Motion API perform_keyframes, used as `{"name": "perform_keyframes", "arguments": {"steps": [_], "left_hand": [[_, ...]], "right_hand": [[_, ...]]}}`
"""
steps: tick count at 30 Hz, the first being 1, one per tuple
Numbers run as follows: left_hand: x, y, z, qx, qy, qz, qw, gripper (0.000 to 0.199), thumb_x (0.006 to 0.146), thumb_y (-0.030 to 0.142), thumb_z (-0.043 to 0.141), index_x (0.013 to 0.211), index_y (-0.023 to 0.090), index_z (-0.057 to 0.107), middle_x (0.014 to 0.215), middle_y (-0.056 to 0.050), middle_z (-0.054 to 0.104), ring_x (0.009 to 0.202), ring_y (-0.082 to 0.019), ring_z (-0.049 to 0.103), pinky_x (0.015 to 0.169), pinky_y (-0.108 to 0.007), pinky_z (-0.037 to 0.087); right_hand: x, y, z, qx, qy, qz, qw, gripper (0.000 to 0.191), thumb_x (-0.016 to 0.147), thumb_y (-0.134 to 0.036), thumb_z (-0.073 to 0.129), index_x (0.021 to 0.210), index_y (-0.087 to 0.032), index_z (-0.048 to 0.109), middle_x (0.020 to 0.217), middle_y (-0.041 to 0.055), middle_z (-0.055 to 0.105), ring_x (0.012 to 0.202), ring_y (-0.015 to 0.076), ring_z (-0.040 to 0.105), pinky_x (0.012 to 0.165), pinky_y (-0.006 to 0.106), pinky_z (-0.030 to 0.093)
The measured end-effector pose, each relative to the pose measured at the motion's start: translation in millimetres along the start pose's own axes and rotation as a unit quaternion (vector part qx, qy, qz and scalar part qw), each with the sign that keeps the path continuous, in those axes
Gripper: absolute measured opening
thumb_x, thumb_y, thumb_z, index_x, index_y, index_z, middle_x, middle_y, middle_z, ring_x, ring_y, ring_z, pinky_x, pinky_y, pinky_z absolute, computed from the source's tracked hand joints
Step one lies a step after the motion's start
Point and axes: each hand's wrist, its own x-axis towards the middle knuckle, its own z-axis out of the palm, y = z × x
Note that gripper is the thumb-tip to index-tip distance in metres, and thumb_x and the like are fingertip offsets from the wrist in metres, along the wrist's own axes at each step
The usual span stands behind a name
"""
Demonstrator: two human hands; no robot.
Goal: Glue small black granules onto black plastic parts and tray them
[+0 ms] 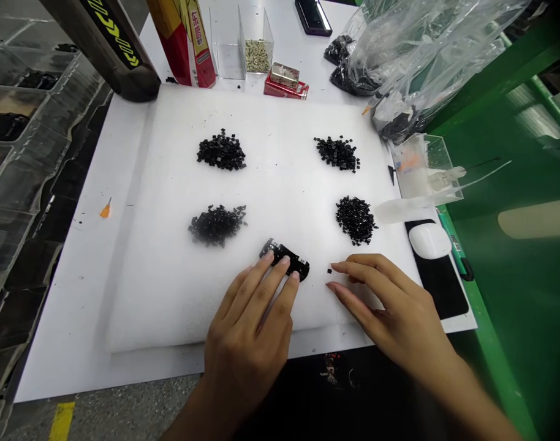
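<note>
A shiny black curved piece [288,258] with small light spots along its edges lies on the white foam pad [280,196]. My left hand [252,318] rests its outstretched fingertips on that piece, the thumb out of sight. To the right, my right hand [385,300] has thumb and index finger apart. A tiny black square chip [329,271] is by the index fingertip; whether they touch I cannot tell. Heaps of small black chips lie around: one upper left [222,150], one lower left [218,225], one upper right [339,153], one lower right [356,220].
Behind the pad stand a dark bottle [128,73], a red and yellow carton [188,49] and a clear box [257,55] of pale grains. Plastic bags [408,55], a needle-tipped bottle [404,208] and a white mouse [429,241] are right. An orange needle tip [106,210] lies left.
</note>
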Motion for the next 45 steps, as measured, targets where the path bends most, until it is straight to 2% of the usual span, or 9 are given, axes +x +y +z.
{"name": "perform_keyframes", "arguments": {"steps": [5, 13, 16, 19, 23, 27, 31, 37, 45], "left_hand": [[1.4, 0.1, 1.6, 0.012, 0.007, -0.009, 1.0, 0.048, 0.086, -0.007, 0.064, 0.132, 0.007, 0.065, 0.135, -0.015, 0.07, 0.137, -0.029, 0.059, 0.11, -0.049, 0.057], [1.8, 3.4, -0.3, 0.043, 0.028, -0.042, 0.998, 0.05, 0.084, -0.008, 0.065, 0.132, 0.006, 0.064, 0.137, -0.018, 0.068, 0.142, -0.033, 0.053, 0.11, -0.052, 0.057], [1.4, 2.9, 0.9, 0.049, 0.038, -0.053, 0.997, 0.05, 0.085, -0.008, 0.064, 0.133, 0.006, 0.063, 0.134, -0.017, 0.069, 0.135, -0.031, 0.059, 0.109, -0.053, 0.057], [1.7, 1.7, 2.5, 0.043, 0.039, -0.044, 0.997, 0.05, 0.085, -0.009, 0.063, 0.133, 0.004, 0.062, 0.134, -0.017, 0.07, 0.133, -0.029, 0.062, 0.111, -0.05, 0.057], [3.9, 2.5, 0.7, 0.026, 0.012, -0.038, 0.999, 0.048, 0.088, -0.008, 0.058, 0.135, 0.004, 0.062, 0.137, -0.016, 0.068, 0.139, -0.028, 0.057, 0.116, -0.047, 0.053], [10.9, 1.6, -6.3, 0.002, -0.042, -0.057, 0.997, 0.046, 0.094, -0.004, 0.053, 0.139, 0.005, 0.059, 0.142, -0.014, 0.065, 0.143, -0.028, 0.053, 0.119, -0.048, 0.051], [20.9, -7.7, -10.8, -0.029, -0.067, -0.033, 0.997, 0.043, 0.096, -0.003, 0.051, 0.137, 0.004, 0.061, 0.139, -0.014, 0.066, 0.143, -0.027, 0.053, 0.121, -0.045, 0.049], [24.5, -15.6, -7.6, -0.052, -0.037, -0.023, 0.998, 0.042, 0.095, -0.006, 0.05, 0.133, 0.004, 0.064, 0.134, -0.012, 0.069, 0.139, -0.024, 0.056, 0.121, -0.04, 0.05], [21.8, -14.3, -3.1, -0.032, -0.019, -0.015, 0.999, 0.041, 0.093, -0.006, 0.053, 0.13, 0.004, 0.066, 0.133, -0.012, 0.07, 0.138, -0.026, 0.058, 0.12, -0.043, 0.051]], "right_hand": [[9.5, 6.7, -9.6, 0.05, -0.025, 0.009, 0.998, 0.021, 0.103, -0.022, 0.061, 0.122, -0.024, 0.068, 0.11, 0.0058, 0.069, 0.09, 0.0174, 0.07, 0.078, 0.03, 0.065], [31.1, 14.3, -22.1, -0.086, -0.152, -0.144, 0.974, 0.022, 0.105, -0.013, 0.049, 0.114, -0.021, 0.067, 0.104, 0.0071, 0.068, 0.083, 0.0202, 0.066, 0.073, 0.035, 0.057], [38.5, 15.2, -25.5, -0.106, -0.179, -0.146, 0.967, 0.016, 0.106, -0.019, 0.048, 0.108, -0.02, 0.063, 0.094, 0.0049, 0.065, 0.072, 0.0185, 0.06, 0.065, 0.034, 0.05], [44.2, 17.5, -26.8, -0.057, -0.202, -0.114, 0.971, 0.014, 0.108, -0.026, 0.048, 0.102, -0.02, 0.06, 0.091, 0.003, 0.062, 0.07, 0.0164, 0.058, 0.062, 0.031, 0.048], [40.3, 20.5, -23.8, -0.032, -0.186, -0.096, 0.977, 0.015, 0.108, -0.029, 0.051, 0.1, -0.021, 0.059, 0.091, 0.0023, 0.062, 0.072, 0.0153, 0.06, 0.063, 0.03, 0.05], [26.5, 21.4, -21.6, -0.074, -0.129, -0.135, 0.98, 0.014, 0.108, -0.029, 0.054, 0.112, -0.019, 0.062, 0.099, 0.0054, 0.066, 0.079, 0.017, 0.065, 0.072, 0.032, 0.055], [23.3, 22.2, -28.0, -0.066, -0.144, -0.14, 0.977, 0.017, 0.107, -0.029, 0.056, 0.12, -0.021, 0.062, 0.109, 0.007, 0.068, 0.085, 0.0182, 0.069, 0.073, 0.03, 0.056], [43.3, 23.3, -35.5, -0.018, -0.194, -0.164, 0.967, 0.015, 0.108, -0.019, 0.052, 0.119, -0.021, 0.062, 0.106, 0.0047, 0.069, 0.086, 0.016, 0.069, 0.073, 0.027, 0.053], [52.1, 18.6, -35.7, -0.152, -0.229, -0.22, 0.936, 0.015, 0.107, -0.019, 0.046, 0.104, -0.017, 0.06, 0.083, 0.0027, 0.059, 0.064, 0.017, 0.055, 0.055, 0.032, 0.037]]}}
